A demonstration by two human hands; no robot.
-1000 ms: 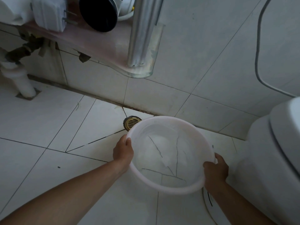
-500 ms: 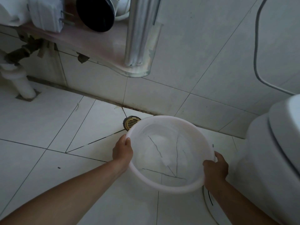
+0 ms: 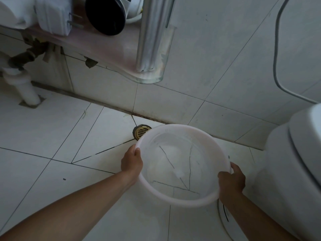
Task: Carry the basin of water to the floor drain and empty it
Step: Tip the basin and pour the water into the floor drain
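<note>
- Little has shifted: our left hand (image 3: 131,162) and right hand (image 3: 231,181) still grip the translucent basin (image 3: 209,145) by opposite rims.
- Its far-left edge overlaps the brass floor drain (image 3: 140,132); the toilet (image 3: 295,171) stands right.

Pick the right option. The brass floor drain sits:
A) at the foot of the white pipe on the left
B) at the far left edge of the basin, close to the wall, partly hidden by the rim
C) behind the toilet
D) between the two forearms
B: the floor drain peeks out past the far left rim of the basin, just before the wall.
</note>
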